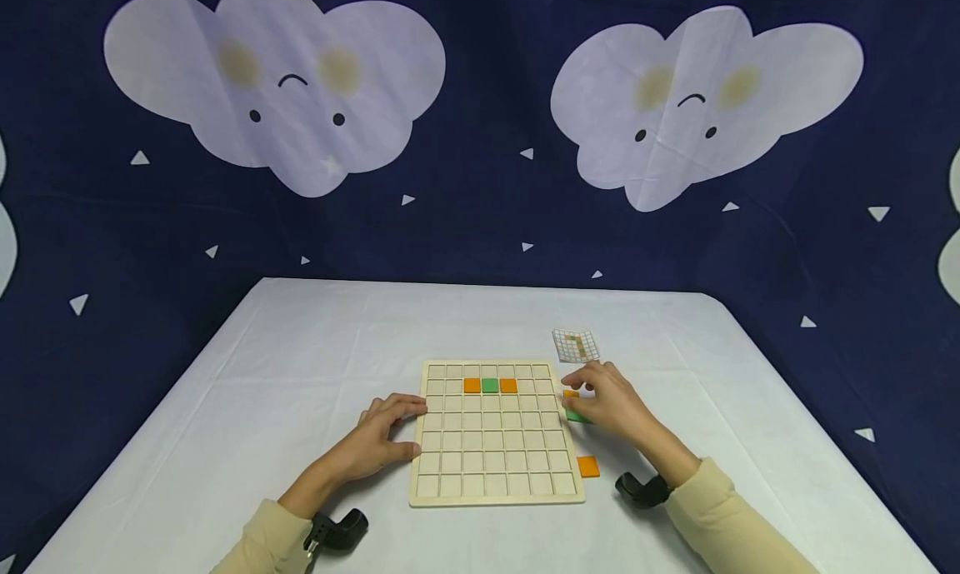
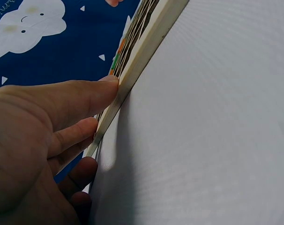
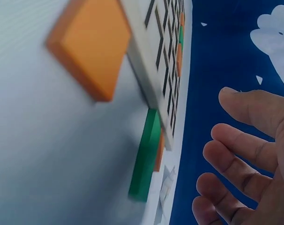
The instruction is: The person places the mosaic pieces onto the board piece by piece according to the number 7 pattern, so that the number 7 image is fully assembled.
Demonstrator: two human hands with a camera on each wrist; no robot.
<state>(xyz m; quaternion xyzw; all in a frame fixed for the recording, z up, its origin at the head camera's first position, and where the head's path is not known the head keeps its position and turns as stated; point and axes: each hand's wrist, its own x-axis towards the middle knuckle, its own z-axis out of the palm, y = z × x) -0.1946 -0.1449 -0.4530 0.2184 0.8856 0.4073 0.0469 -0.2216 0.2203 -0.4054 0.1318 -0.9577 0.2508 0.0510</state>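
Observation:
A light wooden grid board (image 1: 495,464) lies on the table, with two orange tiles and one green tile (image 1: 490,386) between them in a row near its far edge. My left hand (image 1: 371,441) touches the board's left edge with spread thumb and fingers. Over the board's right side hovers my right hand (image 1: 611,401), its fingers loosely bent and nothing between them in the right wrist view. Below it are a green tile (image 3: 145,157) and an orange tile (image 3: 159,151), partly hidden. Nearer me, another orange tile (image 1: 588,466) lies against the board's right edge.
A small card (image 1: 576,346) printed with a coloured grid lies beyond the board's far right corner. The white-covered table (image 1: 225,441) reaches back to a dark blue cloth (image 1: 480,224) with clouds. A black wrist device (image 1: 641,491) is strapped to each wrist.

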